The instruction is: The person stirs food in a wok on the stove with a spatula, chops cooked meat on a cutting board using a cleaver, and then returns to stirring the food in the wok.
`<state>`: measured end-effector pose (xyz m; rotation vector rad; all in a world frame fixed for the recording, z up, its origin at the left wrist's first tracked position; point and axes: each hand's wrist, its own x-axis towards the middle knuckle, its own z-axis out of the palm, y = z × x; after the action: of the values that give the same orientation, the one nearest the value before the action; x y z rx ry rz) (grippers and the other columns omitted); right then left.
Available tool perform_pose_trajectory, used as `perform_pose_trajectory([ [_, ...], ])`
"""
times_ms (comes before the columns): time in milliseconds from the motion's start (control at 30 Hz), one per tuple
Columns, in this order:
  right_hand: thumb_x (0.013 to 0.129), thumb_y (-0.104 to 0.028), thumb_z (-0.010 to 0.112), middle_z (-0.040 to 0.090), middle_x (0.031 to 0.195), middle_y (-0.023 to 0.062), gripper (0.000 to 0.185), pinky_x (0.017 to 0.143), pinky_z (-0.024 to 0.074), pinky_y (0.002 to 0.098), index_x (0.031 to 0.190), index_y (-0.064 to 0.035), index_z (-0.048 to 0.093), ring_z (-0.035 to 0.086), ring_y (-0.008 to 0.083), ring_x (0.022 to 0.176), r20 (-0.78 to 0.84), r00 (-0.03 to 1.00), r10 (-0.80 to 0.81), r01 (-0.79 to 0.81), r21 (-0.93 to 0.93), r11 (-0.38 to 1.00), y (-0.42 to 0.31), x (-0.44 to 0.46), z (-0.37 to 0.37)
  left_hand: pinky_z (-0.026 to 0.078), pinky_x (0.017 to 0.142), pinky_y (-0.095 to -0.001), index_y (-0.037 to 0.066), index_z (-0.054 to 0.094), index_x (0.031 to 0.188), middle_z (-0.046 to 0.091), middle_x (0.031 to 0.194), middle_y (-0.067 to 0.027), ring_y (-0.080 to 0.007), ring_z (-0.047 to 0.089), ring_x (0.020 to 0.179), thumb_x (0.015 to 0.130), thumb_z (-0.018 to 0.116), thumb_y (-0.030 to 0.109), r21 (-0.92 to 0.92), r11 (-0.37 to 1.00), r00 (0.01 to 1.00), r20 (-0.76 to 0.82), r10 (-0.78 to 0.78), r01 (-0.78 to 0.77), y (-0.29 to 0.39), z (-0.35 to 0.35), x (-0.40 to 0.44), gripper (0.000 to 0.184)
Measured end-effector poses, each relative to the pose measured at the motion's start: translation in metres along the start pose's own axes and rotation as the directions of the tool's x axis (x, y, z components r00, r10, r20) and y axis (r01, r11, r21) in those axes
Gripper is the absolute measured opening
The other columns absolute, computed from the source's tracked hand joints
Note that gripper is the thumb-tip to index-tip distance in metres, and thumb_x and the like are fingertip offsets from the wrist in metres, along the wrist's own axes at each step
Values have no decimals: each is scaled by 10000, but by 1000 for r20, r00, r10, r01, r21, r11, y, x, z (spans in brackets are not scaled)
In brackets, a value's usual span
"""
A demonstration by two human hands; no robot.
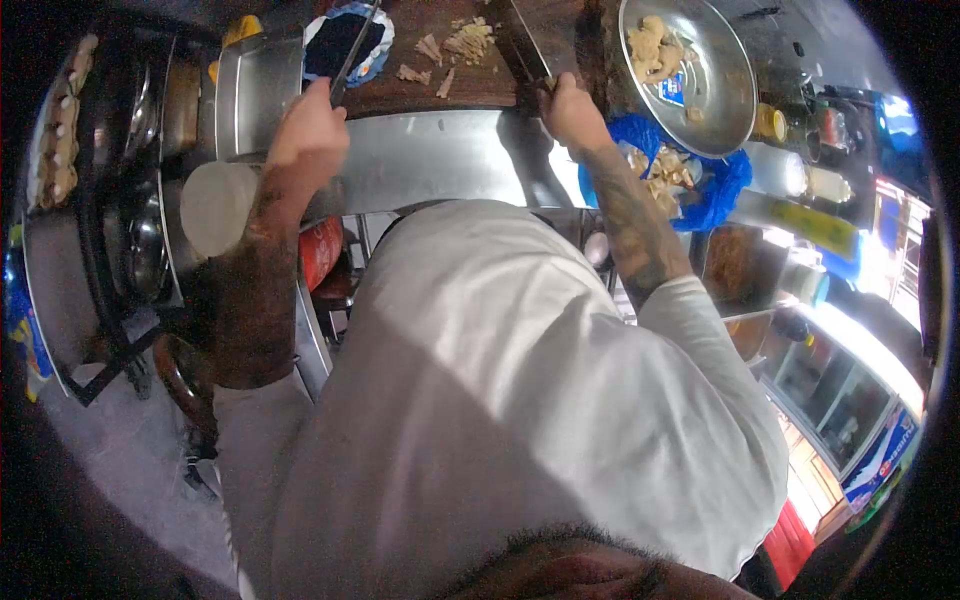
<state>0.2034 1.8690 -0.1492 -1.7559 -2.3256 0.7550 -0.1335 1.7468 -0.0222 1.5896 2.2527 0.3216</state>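
My left hand [310,125] is closed on a long, thin, dark knife [358,50] that points away from me. In my right hand [575,112] is another knife [528,45], its blade angled up over the board. Both stand over a dark wooden chopping board [385,95]. Pale, fibrous chopped pieces [468,42], ginger by their look, lie on it between the blades. A blue-and-white bag with a dark inside [338,45] sits beside the left knife. To the right, a steel bowl [725,75] holds knobbly ginger [655,48] and a small blue packet [672,90].
A blue plastic bag [735,185] of pale pieces sits below the bowl, near my right forearm. On the left are a steel container [258,95] and a round pale lid or tub [218,210]. Egg trays [62,130] line the far left. Jars [828,185] stand at right.
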Motion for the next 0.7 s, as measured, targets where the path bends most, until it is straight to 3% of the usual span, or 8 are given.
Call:
perform_pose_trajectory([
  [67, 932, -225, 537, 620, 864, 347, 295, 765, 474, 572, 1028, 39, 445, 608, 513, 876, -50, 999, 0, 6, 103, 995, -35, -13, -36, 444, 917, -508, -23, 516, 1236, 604, 1111, -294, -462, 552, 1079, 893, 539, 137, 2, 1000, 1000, -3, 6, -6, 1, 2, -5, 380],
  [200, 920, -220, 526, 634, 832, 333, 295, 722, 508, 561, 1010, 46, 436, 637, 496, 812, -51, 998, -31, 33, 22, 999, 7, 2, 0, 442, 904, -508, -21, 521, 1239, 608, 1090, -300, -479, 544, 1069, 889, 535, 122, -64, 998, 1000, 10, 26, -25, 6, 7, -26, 378],
  [267, 926, -241, 530, 632, 829, 334, 314, 721, 508, 559, 1004, 49, 434, 640, 488, 813, -17, 1000, 18, -18, -28, 999, -12, -3, -32, 441, 898, -506, -18, 526, 1237, 610, 1083, -301, -485, 545, 1060, 887, 534, 115, -83, 995, 998, -14, 62, -63, 0, 12, -28, 374],
  [367, 931, -234, 544, 624, 835, 337, 316, 707, 502, 550, 1032, 41, 424, 611, 511, 822, -177, 983, -47, 71, 132, 989, -27, -18, -38, 440, 891, -498, -7, 539, 1226, 613, 1071, -300, -490, 548, 1046, 885, 531, 108, -157, 986, 999, -12, 49, -51, 0, 11, -31, 361],
  [467, 931, -247, 556, 626, 838, 338, 335, 732, 495, 549, 1041, 46, 435, 616, 505, 840, 4, 1000, 2, -2, 0, 1000, 10, 2, 2, 443, 884, -486, 5, 554, 1207, 617, 1053, -296, -489, 552, 1034, 883, 527, 113, -216, 976, 1000, -5, 1, -2, 3, 9, -25, 343],
  [567, 934, -255, 550, 625, 857, 348, 344, 751, 492, 550, 1039, 56, 447, 616, 505, 864, -7, 999, 39, -39, 82, 996, -23, -20, -37, 448, 873, -477, 10, 564, 1191, 621, 1029, -295, -485, 557, 1023, 884, 528, 129, -234, 972, 1000, -14, -26, 22, -8, 9, -28, 331],
  [667, 935, -284, 532, 615, 938, 375, 375, 822, 494, 559, 1072, 52, 439, 617, 511, 916, 108, 993, 56, -58, 10, 998, -2, -12, -16, 452, 857, -473, 7, 569, 1176, 627, 1000, -291, -478, 564, 1012, 885, 534, 145, -239, 971, 999, -33, -32, 23, -9, 10, -35, 323],
  [700, 935, -289, 539, 619, 927, 370, 385, 811, 496, 558, 1073, 57, 441, 618, 506, 914, 68, 996, 51, -52, 10, 999, 1, -8, -17, 454, 848, -474, 4, 572, 1167, 630, 983, -288, -475, 569, 1003, 885, 538, 152, -236, 971, 998, -44, -52, 40, -9, 11, -37, 320],
])
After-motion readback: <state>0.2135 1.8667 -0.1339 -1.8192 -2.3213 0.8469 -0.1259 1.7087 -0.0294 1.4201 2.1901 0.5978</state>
